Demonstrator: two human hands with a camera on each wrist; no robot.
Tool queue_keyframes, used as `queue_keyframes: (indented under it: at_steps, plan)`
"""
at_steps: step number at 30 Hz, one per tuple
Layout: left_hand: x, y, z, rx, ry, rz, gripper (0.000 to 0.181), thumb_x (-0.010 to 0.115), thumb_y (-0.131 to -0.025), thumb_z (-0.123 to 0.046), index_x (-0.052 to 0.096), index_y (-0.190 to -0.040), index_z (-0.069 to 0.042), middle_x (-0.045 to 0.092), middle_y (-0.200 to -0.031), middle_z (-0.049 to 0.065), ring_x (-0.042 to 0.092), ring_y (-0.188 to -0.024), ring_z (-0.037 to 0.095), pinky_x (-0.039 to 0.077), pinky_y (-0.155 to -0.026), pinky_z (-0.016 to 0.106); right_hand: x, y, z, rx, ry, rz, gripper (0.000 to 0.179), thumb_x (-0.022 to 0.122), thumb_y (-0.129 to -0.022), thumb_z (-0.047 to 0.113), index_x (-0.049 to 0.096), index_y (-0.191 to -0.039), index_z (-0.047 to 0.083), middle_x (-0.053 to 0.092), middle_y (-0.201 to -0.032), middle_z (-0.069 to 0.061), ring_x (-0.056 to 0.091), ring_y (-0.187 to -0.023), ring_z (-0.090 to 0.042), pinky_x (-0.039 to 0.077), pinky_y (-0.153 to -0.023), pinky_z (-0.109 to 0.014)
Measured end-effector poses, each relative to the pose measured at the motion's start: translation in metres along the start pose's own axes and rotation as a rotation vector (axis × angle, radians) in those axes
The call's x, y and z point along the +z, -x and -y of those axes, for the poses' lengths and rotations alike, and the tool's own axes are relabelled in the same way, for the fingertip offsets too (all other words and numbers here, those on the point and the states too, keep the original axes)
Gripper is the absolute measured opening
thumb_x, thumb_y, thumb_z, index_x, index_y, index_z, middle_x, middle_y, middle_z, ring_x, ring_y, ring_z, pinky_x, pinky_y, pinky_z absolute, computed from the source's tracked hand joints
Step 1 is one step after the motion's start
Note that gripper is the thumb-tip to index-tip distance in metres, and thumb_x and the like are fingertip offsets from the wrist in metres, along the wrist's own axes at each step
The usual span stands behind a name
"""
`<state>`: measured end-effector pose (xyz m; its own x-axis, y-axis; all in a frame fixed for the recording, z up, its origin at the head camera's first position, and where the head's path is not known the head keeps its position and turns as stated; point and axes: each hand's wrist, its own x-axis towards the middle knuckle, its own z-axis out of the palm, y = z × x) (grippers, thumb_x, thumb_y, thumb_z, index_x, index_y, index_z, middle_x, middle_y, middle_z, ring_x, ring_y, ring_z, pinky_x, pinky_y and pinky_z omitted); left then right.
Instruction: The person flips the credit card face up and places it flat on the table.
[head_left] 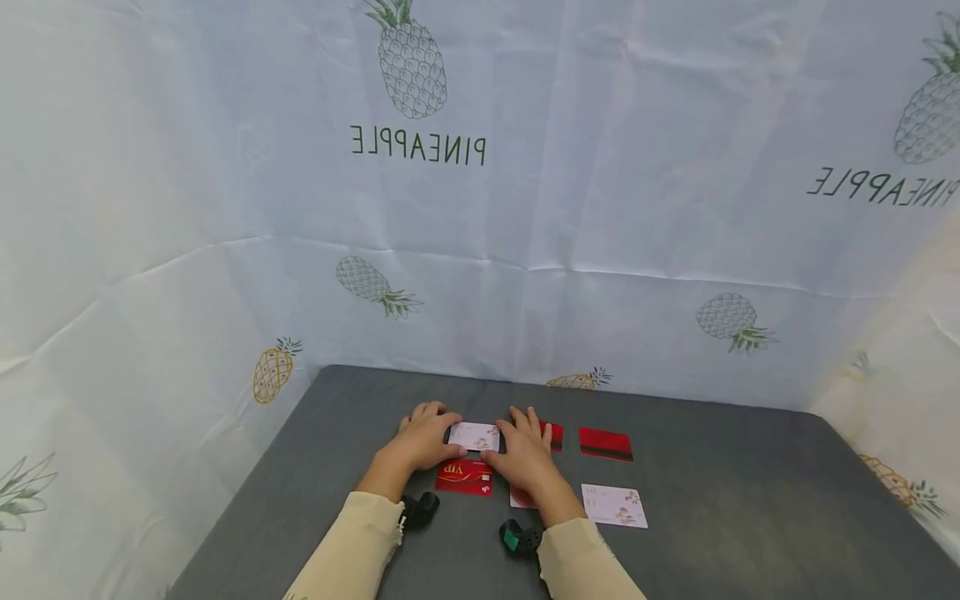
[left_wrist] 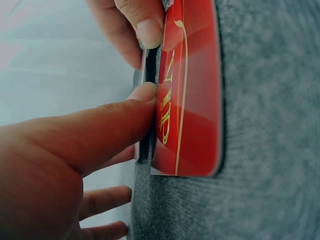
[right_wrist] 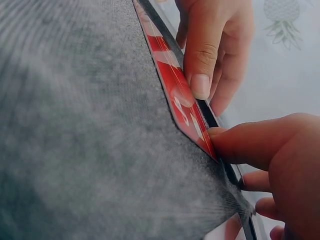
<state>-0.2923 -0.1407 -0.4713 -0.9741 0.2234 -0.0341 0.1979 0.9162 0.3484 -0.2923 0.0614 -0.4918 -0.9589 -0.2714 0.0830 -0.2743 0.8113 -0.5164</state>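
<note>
A pale pink card (head_left: 475, 436) with a floral print lies between my two hands in the head view. My left hand (head_left: 426, 435) grips its left end, thumb at the near edge and fingers round the far side. At the right end, my right hand (head_left: 527, 454) holds it the same way. Just in front lies a red VIP card (head_left: 465, 477) with gold lettering. Both thumbs come down beside this red card (left_wrist: 197, 90) in the left wrist view. From the wrist views, the pink card shows only as a thin edge; whether it is lifted I cannot tell.
Right of my hands, a red card (head_left: 606, 443) with a dark stripe lies behind a pink floral card (head_left: 615, 505). My right hand partly covers another red card (head_left: 557, 437) and a pinkish card (head_left: 521, 499). All lie on the dark grey table (head_left: 720, 500), before a pineapple-print curtain (head_left: 600, 167).
</note>
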Motion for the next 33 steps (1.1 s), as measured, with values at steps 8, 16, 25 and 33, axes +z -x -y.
queue_keyframes:
  at_steps: [8, 16, 25, 33]
  plan:
    - [-0.001, 0.000, 0.000, 0.004, -0.004, 0.003, 0.056, 0.074, -0.085, -0.045, 0.061, -0.134, -0.020, 0.048, -0.141, 0.014, 0.038, -0.134, 0.038, 0.032, -0.106, 0.063, -0.002, -0.001, 0.000, -0.009, 0.006, -0.006, 0.064, 0.074, -0.084, 0.038, 0.057, -0.136, 0.005, 0.036, -0.153, -0.021, 0.016, -0.147, -0.046, 0.007, -0.113, -0.070]
    - [-0.001, 0.003, -0.001, 0.002, 0.016, -0.001, 0.056, 0.075, -0.083, -0.044, 0.062, -0.132, -0.019, 0.048, -0.141, 0.014, 0.039, -0.133, 0.038, 0.032, -0.107, 0.063, -0.007, 0.002, 0.003, -0.001, -0.001, -0.031, 0.063, 0.075, -0.084, 0.036, 0.057, -0.136, 0.006, 0.039, -0.152, -0.020, 0.019, -0.147, -0.044, 0.009, -0.115, -0.068]
    - [0.001, 0.001, -0.002, 0.002, 0.014, -0.005, 0.059, 0.076, -0.082, -0.045, 0.061, -0.133, -0.019, 0.048, -0.141, 0.014, 0.039, -0.133, 0.037, 0.032, -0.106, 0.062, -0.040, 0.008, -0.029, 0.052, -0.006, -0.045, 0.063, 0.075, -0.084, 0.031, 0.056, -0.137, 0.004, 0.046, -0.146, -0.021, 0.031, -0.142, -0.045, 0.012, -0.112, -0.071]
    - [0.002, -0.001, 0.000, -0.001, 0.020, -0.022, 0.062, 0.077, -0.081, -0.044, 0.060, -0.133, -0.015, 0.049, -0.140, 0.015, 0.039, -0.132, 0.037, 0.033, -0.106, 0.063, -0.063, 0.016, -0.072, 0.108, 0.025, -0.017, 0.068, 0.076, -0.081, 0.035, 0.055, -0.137, 0.001, 0.044, -0.146, -0.026, 0.030, -0.141, -0.050, 0.015, -0.110, -0.072]
